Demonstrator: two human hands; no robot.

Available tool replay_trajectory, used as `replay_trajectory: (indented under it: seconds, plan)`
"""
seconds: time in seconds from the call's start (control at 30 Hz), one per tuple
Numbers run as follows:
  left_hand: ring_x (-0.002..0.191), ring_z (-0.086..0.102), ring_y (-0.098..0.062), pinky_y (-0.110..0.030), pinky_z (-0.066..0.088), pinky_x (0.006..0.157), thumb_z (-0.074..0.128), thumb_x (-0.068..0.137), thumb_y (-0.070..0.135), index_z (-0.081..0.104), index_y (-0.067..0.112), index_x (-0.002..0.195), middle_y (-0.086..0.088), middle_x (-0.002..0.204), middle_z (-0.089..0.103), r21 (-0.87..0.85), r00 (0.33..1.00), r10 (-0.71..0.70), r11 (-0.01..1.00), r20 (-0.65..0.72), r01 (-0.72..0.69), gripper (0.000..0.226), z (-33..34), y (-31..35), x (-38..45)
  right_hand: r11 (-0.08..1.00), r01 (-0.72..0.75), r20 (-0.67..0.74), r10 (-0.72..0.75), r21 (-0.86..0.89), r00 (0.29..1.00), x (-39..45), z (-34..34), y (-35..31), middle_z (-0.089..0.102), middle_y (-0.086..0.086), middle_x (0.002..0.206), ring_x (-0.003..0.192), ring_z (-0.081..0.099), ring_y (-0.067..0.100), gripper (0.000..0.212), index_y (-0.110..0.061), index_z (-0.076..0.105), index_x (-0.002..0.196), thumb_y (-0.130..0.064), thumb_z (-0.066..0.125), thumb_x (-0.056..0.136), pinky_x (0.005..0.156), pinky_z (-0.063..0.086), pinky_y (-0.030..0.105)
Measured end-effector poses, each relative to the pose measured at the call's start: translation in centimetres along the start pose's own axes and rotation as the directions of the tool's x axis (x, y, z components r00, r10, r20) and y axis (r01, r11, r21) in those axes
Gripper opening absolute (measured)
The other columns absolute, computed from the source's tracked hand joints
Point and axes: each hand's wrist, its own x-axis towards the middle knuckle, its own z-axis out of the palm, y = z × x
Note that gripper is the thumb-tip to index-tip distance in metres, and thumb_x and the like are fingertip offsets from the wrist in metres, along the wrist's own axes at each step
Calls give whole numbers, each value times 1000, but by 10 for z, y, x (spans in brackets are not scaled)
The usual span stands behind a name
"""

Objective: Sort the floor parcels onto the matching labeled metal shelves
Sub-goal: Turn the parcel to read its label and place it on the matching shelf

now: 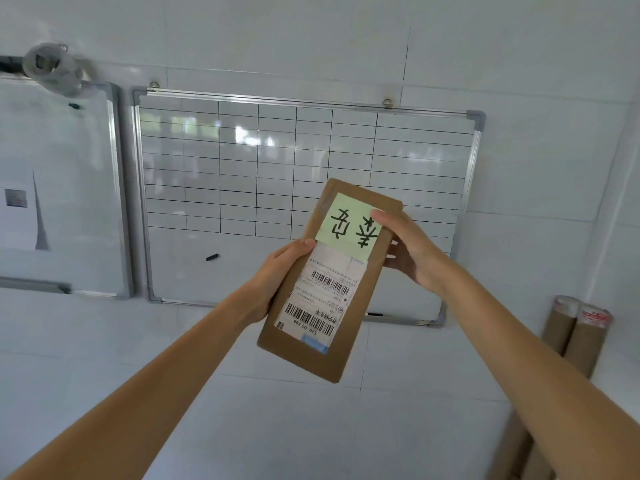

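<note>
I hold a flat brown cardboard parcel (349,344) up in front of me with both hands, tilted to the right. It carries a white shipping label with barcodes (318,299) and a pale green note with black handwritten characters (349,221), seen upside down. My left hand (277,278) grips the parcel's left edge, thumb on the front. My right hand (408,251) grips the upper right edge, thumb resting on the green note. No metal shelf is in view.
A white tiled wall fills the view. On it hangs a gridded whiteboard (242,161) with a black marker (212,257) stuck to it, and another whiteboard (69,168) to the left. Cardboard tubes (575,337) lean in the right corner.
</note>
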Motion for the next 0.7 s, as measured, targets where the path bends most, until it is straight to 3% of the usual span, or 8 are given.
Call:
replay_trajectory:
  seconds: [0.07,0.17,0.33,0.5,0.53,0.6,0.63,0.7]
  plan:
    - [71,73,-20,-28,60,61,52,96,45,67,15,110,-7,91,77,36,1000,-27,999,16,27,36,-3,-1,-1,997,-34,51,38,-65,998,-1,-5,-1,75,16,123,98,72,26,62,-9,60,137,-42,77,87,97,58,50]
    - [88,74,-25,-35,61,77,55,89,54,67,20,117,-8,105,76,110,999,-27,994,44,22,45,-6,-6,-2,997,-29,4,29,-73,1000,0,-9,-1,78,14,117,97,70,30,46,-8,69,126,-36,76,90,99,57,49]
    - [105,71,-29,-42,56,93,60,83,55,64,22,123,-8,115,74,135,995,-76,989,66,66,52,-19,-16,-5,994,5,-168,14,108,986,4,-17,7,76,7,102,95,68,27,46,-7,69,126,-35,76,90,98,58,46]
    - [120,63,-27,-48,50,103,65,86,52,61,23,131,-5,125,70,-68,998,-33,997,-54,29,55,-34,-33,-4,942,105,-329,6,319,944,0,-4,18,74,7,101,90,69,22,62,-4,59,136,-34,81,86,62,60,27]
    - [121,63,-26,-49,49,103,64,88,51,60,24,132,-4,127,69,-161,997,-47,986,-58,37,51,-32,-36,-4,926,121,-352,13,357,936,0,2,20,74,7,101,90,68,21,63,-6,56,137,-33,82,86,63,60,26]
    - [118,64,-23,-47,49,103,60,92,49,61,27,129,-2,126,70,-323,994,-106,943,-41,87,44,-27,-39,-6,902,142,-400,36,407,916,-3,14,27,73,8,106,96,69,22,64,-9,52,136,-34,82,86,77,63,33]
    - [114,66,-23,-46,50,101,58,92,49,63,28,126,-1,123,71,-361,991,-128,927,-44,104,40,-26,-38,-6,898,138,-417,54,418,907,-3,18,32,72,8,109,99,69,22,64,-9,51,136,-35,82,86,86,62,37]
    - [109,68,-23,-42,52,97,61,90,47,64,26,123,-2,119,73,-370,984,-142,924,-103,94,40,-30,-34,-6,905,88,-405,98,417,909,-6,21,44,71,7,108,96,67,19,61,-10,52,134,-36,81,87,88,60,37]
